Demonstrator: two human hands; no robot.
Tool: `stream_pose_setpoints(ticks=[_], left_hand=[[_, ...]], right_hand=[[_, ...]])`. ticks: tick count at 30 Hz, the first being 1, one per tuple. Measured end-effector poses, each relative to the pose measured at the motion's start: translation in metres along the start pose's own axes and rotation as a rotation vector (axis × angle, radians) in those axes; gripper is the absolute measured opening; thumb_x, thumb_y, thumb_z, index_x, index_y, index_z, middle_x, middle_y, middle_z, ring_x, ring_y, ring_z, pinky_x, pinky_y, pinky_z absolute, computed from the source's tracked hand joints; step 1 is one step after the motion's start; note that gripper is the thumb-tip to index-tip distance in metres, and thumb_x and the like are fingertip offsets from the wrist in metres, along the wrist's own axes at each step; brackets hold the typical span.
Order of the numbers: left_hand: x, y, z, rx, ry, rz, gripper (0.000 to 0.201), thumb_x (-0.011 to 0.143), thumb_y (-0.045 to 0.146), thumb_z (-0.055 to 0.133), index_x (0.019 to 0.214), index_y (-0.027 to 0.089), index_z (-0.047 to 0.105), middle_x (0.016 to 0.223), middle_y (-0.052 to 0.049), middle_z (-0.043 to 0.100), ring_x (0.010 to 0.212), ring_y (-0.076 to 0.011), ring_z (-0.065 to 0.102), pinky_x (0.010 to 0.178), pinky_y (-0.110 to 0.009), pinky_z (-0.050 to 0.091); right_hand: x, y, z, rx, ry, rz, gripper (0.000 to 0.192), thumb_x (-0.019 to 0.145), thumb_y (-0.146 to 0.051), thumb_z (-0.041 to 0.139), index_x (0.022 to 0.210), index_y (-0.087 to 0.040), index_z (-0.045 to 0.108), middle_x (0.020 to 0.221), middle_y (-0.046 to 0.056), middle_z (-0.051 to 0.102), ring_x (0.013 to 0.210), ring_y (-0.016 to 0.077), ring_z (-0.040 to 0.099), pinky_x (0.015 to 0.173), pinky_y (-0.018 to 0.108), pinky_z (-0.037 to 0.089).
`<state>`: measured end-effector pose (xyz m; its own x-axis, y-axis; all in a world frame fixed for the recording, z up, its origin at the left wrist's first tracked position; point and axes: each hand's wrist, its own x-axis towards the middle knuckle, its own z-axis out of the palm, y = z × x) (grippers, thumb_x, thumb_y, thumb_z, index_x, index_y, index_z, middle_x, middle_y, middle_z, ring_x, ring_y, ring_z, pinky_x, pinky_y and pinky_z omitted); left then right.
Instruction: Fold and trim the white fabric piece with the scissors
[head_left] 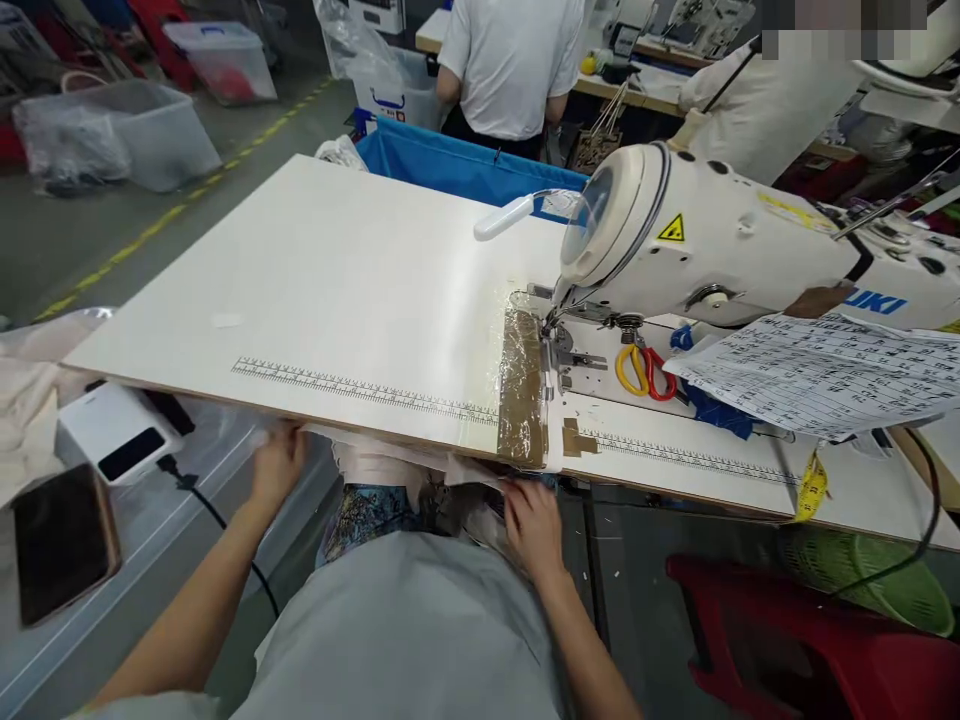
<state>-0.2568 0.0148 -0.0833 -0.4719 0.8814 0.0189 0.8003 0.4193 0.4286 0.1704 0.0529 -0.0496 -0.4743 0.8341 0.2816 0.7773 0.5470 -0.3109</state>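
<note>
My left hand (279, 464) is below the front edge of the white sewing table (360, 270), fingers curled at the left end of a pale pink cloth (469, 468); its fingertips are partly hidden. My right hand (534, 525) has its fingers closed on the right end of this cloth, just under the table edge near the brown tape strip (521, 390). The cloth hangs over my lap, mostly hidden by the tabletop. Beyond my right hand stands the white sewing machine (697, 240), its needle area over the bed.
Yellow and red-handled scissors (645, 372) and a written sheet (825, 375) lie right of the needle. At left are a phone (66, 542) and a white power bank (120, 435) with a cable. A blue cloth bin (465, 160) stands behind; a red stool (817, 640) is at right.
</note>
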Motion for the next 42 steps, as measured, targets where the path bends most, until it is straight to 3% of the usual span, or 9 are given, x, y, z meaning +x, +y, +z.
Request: stream_pose_setpoints(ticks=[3,10,14,20,28,31,34,39,42], left_hand=[[-0.007,-0.001,0.024,-0.012,-0.207,-0.005,0.046,0.073,0.022,0.045,0.115,0.007,0.057,0.108,-0.02,0.069,0.103,-0.0339,0.066,0.086,-0.043,0.056],[-0.071,0.056,0.018,-0.219,0.051,0.342,0.044,0.088,0.023,0.043,0.131,0.014,0.052,0.131,-0.018,0.06,0.128,-0.0343,0.053,0.11,-0.053,0.043],[-0.092,0.103,0.031,-0.338,-0.228,0.62,0.042,0.092,0.018,0.043,0.133,0.018,0.053,0.125,-0.012,0.065,0.118,-0.0256,0.061,0.101,-0.04,0.053],[-0.101,0.144,0.096,-0.252,-0.638,0.88,0.081,0.075,0.017,0.07,0.149,0.022,0.04,0.148,-0.015,0.051,0.134,-0.0293,0.052,0.106,-0.04,0.051],[-0.097,0.224,0.108,-0.502,-0.676,0.958,0.093,0.073,0.035,0.079,0.152,0.013,0.036,0.15,-0.02,0.046,0.139,-0.0313,0.046,0.113,-0.041,0.043],[-0.086,0.238,0.091,-0.603,-0.787,0.816,0.063,0.078,0.03,0.072,0.136,0.014,0.054,0.128,-0.014,0.067,0.114,-0.0278,0.066,0.096,-0.034,0.053],[-0.076,0.219,0.046,-0.593,-0.737,0.797,0.037,0.08,0.02,0.063,0.117,0.018,0.065,0.106,-0.005,0.075,0.092,-0.0212,0.071,0.077,-0.026,0.053],[-0.074,0.141,-0.074,-0.209,-0.197,0.893,0.026,0.083,0.012,0.051,0.103,0.021,0.065,0.091,-0.004,0.073,0.083,-0.0212,0.069,0.078,-0.031,0.05],[-0.066,0.094,-0.111,0.019,0.062,0.792,0.039,0.081,0.003,0.043,0.108,0.021,0.065,0.092,-0.004,0.073,0.086,-0.0211,0.068,0.083,-0.033,0.049]], right_hand=[[-0.01,0.004,0.017,0.042,-0.187,0.092,0.038,0.095,-0.024,0.045,0.13,-0.021,0.059,0.118,0.01,0.066,0.109,0.027,0.058,0.094,0.043,0.045],[-0.075,0.026,-0.02,0.105,-0.439,0.317,0.049,0.085,-0.04,0.061,0.129,-0.019,0.056,0.125,0.013,0.061,0.118,0.0313,0.057,0.099,0.046,0.046],[-0.089,0.023,-0.03,0.085,-0.624,0.369,0.052,0.081,-0.036,0.062,0.128,-0.015,0.053,0.115,0.015,0.067,0.112,0.0327,0.062,0.097,0.046,0.045],[-0.073,0.027,-0.023,0.418,-0.759,0.622,0.021,0.068,-0.029,0.064,0.085,-0.018,0.058,0.073,0.002,0.063,0.074,0.0237,0.061,0.072,0.033,0.044],[-0.004,0.031,-0.049,0.873,-0.778,0.564,0.034,0.077,-0.049,0.063,0.09,-0.019,0.054,0.069,-0.001,0.063,0.062,0.0154,0.059,0.06,0.026,0.046],[0.015,0.012,-0.079,1.152,-0.85,0.498,0.046,0.079,-0.055,0.069,0.102,-0.018,0.054,0.066,-0.001,0.062,0.054,0.0133,0.057,0.054,0.025,0.047],[0.015,-0.006,-0.104,1.243,-0.993,0.433,0.058,0.076,-0.052,0.076,0.117,-0.019,0.052,0.07,-0.003,0.06,0.047,0.0096,0.05,0.045,0.022,0.041],[0.018,-0.035,-0.104,0.873,-0.883,0.228,0.018,0.08,-0.031,0.064,0.094,-0.021,0.057,0.075,-0.003,0.055,0.058,0.0093,0.045,0.051,0.021,0.035],[0.04,-0.054,-0.078,0.678,-0.726,0.051,0.005,0.079,-0.023,0.057,0.078,-0.02,0.054,0.065,-0.005,0.049,0.061,0.0101,0.043,0.056,0.021,0.031]])
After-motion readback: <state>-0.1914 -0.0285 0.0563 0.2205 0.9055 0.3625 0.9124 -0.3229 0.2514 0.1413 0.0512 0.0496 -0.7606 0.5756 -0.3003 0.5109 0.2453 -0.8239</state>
